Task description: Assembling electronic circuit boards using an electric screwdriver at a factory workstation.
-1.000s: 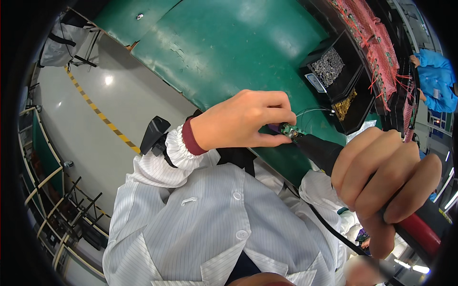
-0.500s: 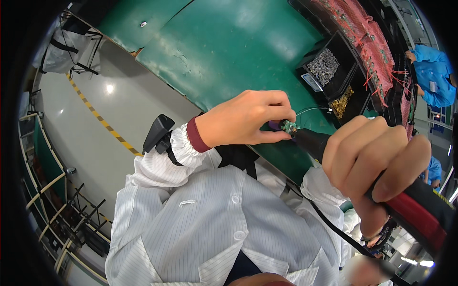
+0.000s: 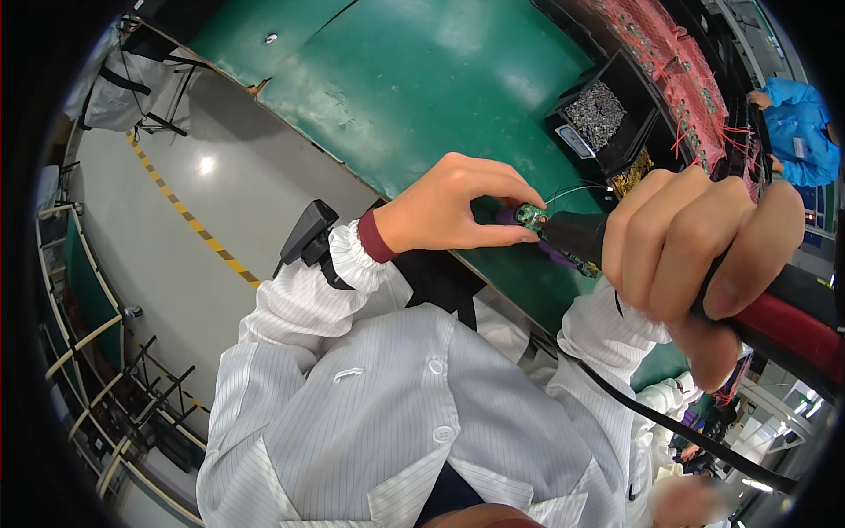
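The left hand (image 3: 462, 207) pinches a small green circuit board (image 3: 531, 217) between thumb and fingertips, above the worktop (image 3: 396, 106) and inside its near edge. The right hand (image 3: 700, 242), apart from the left, is wrapped around a black-and-red handheld tool (image 3: 574, 236), its nose directed at the board; contact at the tip cannot be confirmed. Because only fingertips support the board, off-axis force or torque could twist it free, and a slipping tip could strike the thumb or scratch components. The thin wire (image 3: 576, 188) beside the board could snag on the nose. A dropped board could hit the green-and-purple piece (image 3: 583, 264) below the nose, or fall over the near edge.
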Demonstrator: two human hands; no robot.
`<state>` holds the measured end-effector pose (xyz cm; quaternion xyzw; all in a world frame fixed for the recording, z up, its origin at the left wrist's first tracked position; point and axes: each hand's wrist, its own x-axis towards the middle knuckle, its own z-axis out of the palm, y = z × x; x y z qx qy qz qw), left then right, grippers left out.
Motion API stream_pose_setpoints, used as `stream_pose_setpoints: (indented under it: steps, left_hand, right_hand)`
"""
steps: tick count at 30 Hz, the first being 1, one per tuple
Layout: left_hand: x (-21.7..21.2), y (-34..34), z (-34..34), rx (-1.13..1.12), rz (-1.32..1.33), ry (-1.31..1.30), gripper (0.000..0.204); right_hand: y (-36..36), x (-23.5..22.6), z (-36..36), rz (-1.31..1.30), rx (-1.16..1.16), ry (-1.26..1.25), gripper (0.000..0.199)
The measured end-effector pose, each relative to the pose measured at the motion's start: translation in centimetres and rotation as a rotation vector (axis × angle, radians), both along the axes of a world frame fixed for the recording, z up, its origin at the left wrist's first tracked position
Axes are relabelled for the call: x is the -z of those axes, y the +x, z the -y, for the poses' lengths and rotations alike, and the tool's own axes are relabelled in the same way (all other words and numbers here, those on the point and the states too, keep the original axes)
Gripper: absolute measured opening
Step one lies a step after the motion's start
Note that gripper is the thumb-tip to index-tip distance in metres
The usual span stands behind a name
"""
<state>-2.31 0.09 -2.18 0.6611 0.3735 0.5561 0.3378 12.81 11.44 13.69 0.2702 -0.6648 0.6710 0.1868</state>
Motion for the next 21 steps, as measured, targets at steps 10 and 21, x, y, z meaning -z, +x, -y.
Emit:
stream_pose_setpoints:
  steps: [10, 21]
  left_hand:
    - [-0.1, 0.2, 0.1, 0.002, -0.005, 0.003, 0.031]
    - [0.1, 0.1, 0.1, -0.014, 0.005, 0.03, 0.03]
  right_hand:
    - [0.7, -1.6, 0.5, 0.221, 0.121, 0.08, 0.044]
    - [1.1, -0.9, 1.0, 0.025, 0.209, 0.049, 0.036]
